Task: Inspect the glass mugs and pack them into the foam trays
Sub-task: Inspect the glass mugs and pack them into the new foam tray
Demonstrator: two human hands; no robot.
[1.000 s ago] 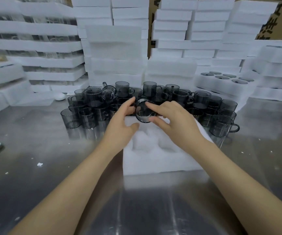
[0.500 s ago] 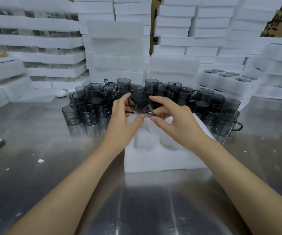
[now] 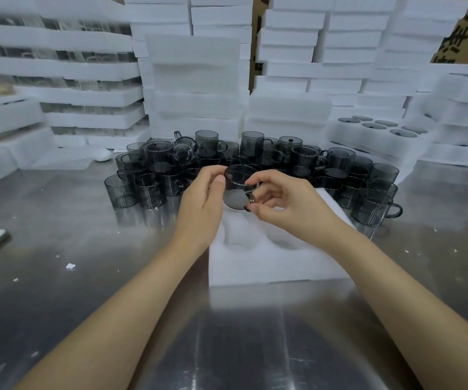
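With the left hand (image 3: 199, 202) and right hand (image 3: 286, 202) both gripping 1 smoky glass mug (image 3: 238, 190) above the foam tray (image 3: 269, 266), turn it slowly, checking rim and handle, before seating it.

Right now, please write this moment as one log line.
left hand: holds mug | right hand: pinches handle | foam tray: pockets empty

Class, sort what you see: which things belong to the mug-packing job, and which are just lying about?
Job: held mug, left hand, right hand, foam tray, mug cluster, filled tray.
Lying about: white oval object, foam scrap.
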